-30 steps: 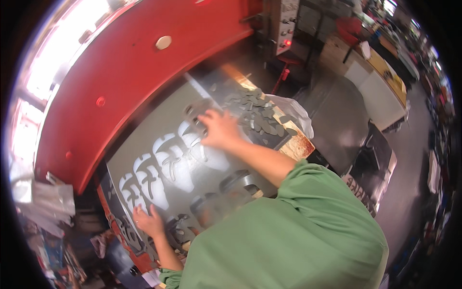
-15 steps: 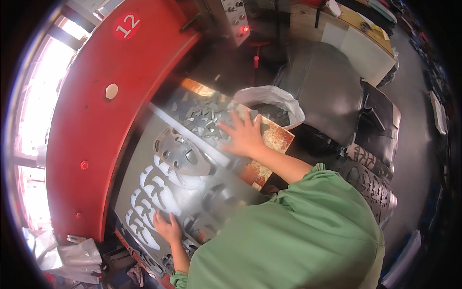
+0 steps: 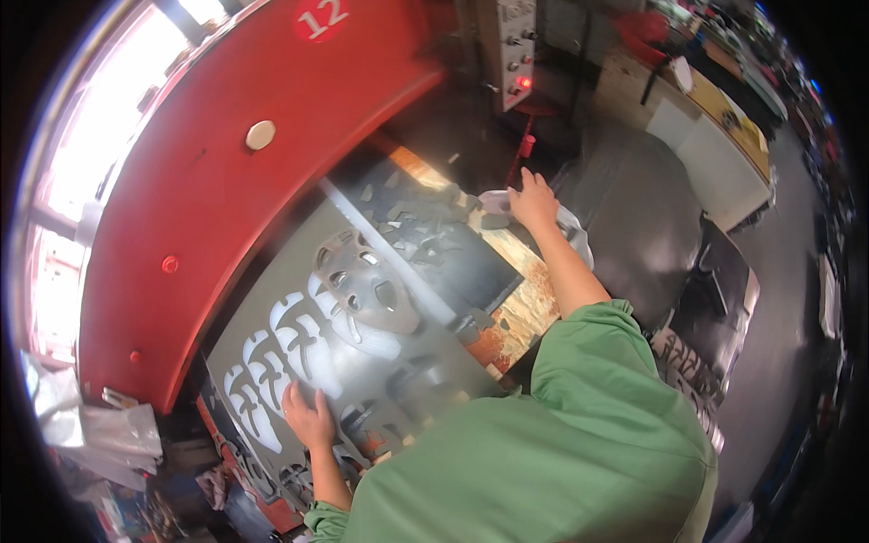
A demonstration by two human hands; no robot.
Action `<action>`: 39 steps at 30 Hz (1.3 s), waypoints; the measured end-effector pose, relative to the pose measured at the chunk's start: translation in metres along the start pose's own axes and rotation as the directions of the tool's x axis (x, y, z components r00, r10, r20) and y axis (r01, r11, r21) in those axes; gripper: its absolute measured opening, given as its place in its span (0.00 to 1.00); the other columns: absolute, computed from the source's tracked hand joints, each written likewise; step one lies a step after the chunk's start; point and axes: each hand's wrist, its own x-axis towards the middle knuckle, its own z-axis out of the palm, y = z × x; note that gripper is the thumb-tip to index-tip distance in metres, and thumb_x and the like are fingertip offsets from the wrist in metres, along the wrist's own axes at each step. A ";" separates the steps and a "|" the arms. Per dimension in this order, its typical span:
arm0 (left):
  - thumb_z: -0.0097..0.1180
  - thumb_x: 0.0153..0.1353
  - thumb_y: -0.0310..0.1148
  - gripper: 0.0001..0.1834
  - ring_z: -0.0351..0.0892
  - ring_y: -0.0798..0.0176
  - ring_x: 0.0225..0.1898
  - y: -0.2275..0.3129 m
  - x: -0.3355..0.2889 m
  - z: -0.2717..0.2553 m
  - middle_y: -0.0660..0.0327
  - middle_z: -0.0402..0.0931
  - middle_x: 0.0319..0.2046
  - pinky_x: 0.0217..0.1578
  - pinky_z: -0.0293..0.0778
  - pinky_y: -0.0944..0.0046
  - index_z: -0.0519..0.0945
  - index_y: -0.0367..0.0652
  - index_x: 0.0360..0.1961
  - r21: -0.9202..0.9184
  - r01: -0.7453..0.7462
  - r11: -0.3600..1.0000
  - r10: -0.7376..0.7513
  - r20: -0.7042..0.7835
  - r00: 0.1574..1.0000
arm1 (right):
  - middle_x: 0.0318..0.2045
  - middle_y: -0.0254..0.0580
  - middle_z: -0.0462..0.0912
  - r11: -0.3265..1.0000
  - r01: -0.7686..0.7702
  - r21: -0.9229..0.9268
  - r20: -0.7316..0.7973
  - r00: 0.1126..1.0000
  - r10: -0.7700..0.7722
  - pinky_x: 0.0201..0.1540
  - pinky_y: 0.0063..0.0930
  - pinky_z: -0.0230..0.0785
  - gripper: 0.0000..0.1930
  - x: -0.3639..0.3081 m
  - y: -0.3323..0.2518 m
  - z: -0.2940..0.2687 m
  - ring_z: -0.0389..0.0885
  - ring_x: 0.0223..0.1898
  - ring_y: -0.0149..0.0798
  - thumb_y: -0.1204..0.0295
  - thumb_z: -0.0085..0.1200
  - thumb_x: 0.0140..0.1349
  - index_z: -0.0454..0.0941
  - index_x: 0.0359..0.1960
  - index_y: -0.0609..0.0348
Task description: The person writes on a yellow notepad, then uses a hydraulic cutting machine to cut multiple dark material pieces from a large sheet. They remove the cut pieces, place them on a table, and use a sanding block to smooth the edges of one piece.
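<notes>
My left hand [image 3: 310, 418] lies with fingers apart on a dark grey sheet [image 3: 290, 253], at the edge of a row of sole-shaped cut-outs [image 3: 312, 348] that show white. Further up the sheet sits a grey metal cutting die [image 3: 367, 285] with several oval openings. My right hand [image 3: 536, 201] is stretched out over a white bag [image 3: 579, 237], its fingers apart and nothing seen in them. Small dark scraps [image 3: 425, 208] lie on the board beyond a pale metal bar [image 3: 385, 244]. One scrap [image 3: 495, 220] is at the bag's near side, close to my right hand.
A large red machine beam [image 3: 217, 208] arches over the left side. Behind stands a control box [image 3: 516, 54] with knobs and a red light. Rusty board edge [image 3: 534, 267] runs below my right arm. Dark perforated sheets [image 3: 683, 362] hang at right; clear plastic bags [image 3: 95, 425] lie lower left.
My right hand has moved from the scraps away to the bag, and fewer scraps lie on the dark board. My left hand stays on the sheet. The whole view has shifted a little.
</notes>
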 end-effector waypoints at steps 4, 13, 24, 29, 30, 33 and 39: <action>0.61 0.57 0.39 0.29 0.68 0.41 0.60 0.004 0.001 -0.002 0.45 0.70 0.59 0.60 0.64 0.48 0.73 0.38 0.58 0.000 0.030 1.000 -0.030 -0.010 1.000 | 0.60 0.47 0.76 0.854 0.473 0.215 0.020 0.872 -0.489 0.64 0.44 0.66 0.28 0.019 -0.106 0.035 0.72 0.63 0.48 0.52 0.56 0.59 0.75 0.60 0.48; 0.61 0.57 0.41 0.29 0.69 0.42 0.60 0.004 0.001 -0.004 0.47 0.71 0.59 0.59 0.64 0.47 0.74 0.39 0.58 0.019 0.036 0.999 -0.036 -0.017 0.999 | 0.76 0.35 0.52 0.637 0.771 0.021 0.463 0.557 -0.689 0.73 0.62 0.38 0.32 0.002 -0.228 0.078 0.46 0.76 0.51 0.36 0.39 0.65 0.62 0.71 0.24; 0.62 0.57 0.39 0.29 0.68 0.42 0.61 0.005 0.002 -0.003 0.45 0.71 0.58 0.60 0.64 0.48 0.74 0.38 0.58 0.010 0.033 0.999 -0.033 -0.005 0.999 | 0.67 0.43 0.68 0.667 0.745 0.028 0.251 0.640 -0.726 0.70 0.56 0.47 0.29 -0.070 -0.077 0.024 0.60 0.71 0.50 0.43 0.53 0.57 0.78 0.58 0.37; 0.61 0.58 0.40 0.28 0.68 0.42 0.61 0.006 0.001 -0.003 0.46 0.70 0.59 0.60 0.63 0.48 0.73 0.39 0.58 0.021 0.022 1.000 -0.022 -0.027 0.999 | 0.61 0.39 0.74 0.851 0.509 -0.130 0.017 0.859 -0.512 0.57 0.51 0.63 0.18 -0.023 -0.008 0.011 0.70 0.61 0.48 0.53 0.57 0.55 0.83 0.45 0.44; 0.61 0.58 0.40 0.28 0.68 0.42 0.61 0.007 0.000 -0.002 0.46 0.70 0.59 0.60 0.63 0.48 0.73 0.39 0.58 0.018 0.025 1.000 -0.025 -0.035 0.999 | 0.62 0.40 0.74 0.877 0.414 -0.243 -0.090 0.891 -0.445 0.59 0.49 0.64 0.22 -0.015 0.005 0.008 0.70 0.61 0.50 0.51 0.57 0.57 0.81 0.51 0.43; 0.61 0.59 0.41 0.28 0.68 0.43 0.61 0.008 0.000 -0.001 0.47 0.71 0.59 0.61 0.63 0.48 0.74 0.39 0.58 0.026 0.043 0.999 -0.043 -0.032 0.999 | 0.66 0.45 0.70 0.950 0.288 -0.123 -0.099 0.948 -0.301 0.65 0.49 0.62 0.28 0.010 0.005 0.019 0.67 0.65 0.56 0.49 0.53 0.62 0.73 0.62 0.43; 0.62 0.58 0.41 0.28 0.68 0.45 0.62 0.004 -0.001 -0.003 0.48 0.71 0.60 0.61 0.63 0.49 0.75 0.40 0.58 0.016 0.053 0.998 -0.053 -0.019 0.998 | 0.65 0.50 0.70 0.789 0.611 0.072 0.134 0.778 -0.614 0.67 0.46 0.61 0.29 -0.002 -0.079 0.060 0.66 0.67 0.54 0.50 0.49 0.65 0.71 0.64 0.48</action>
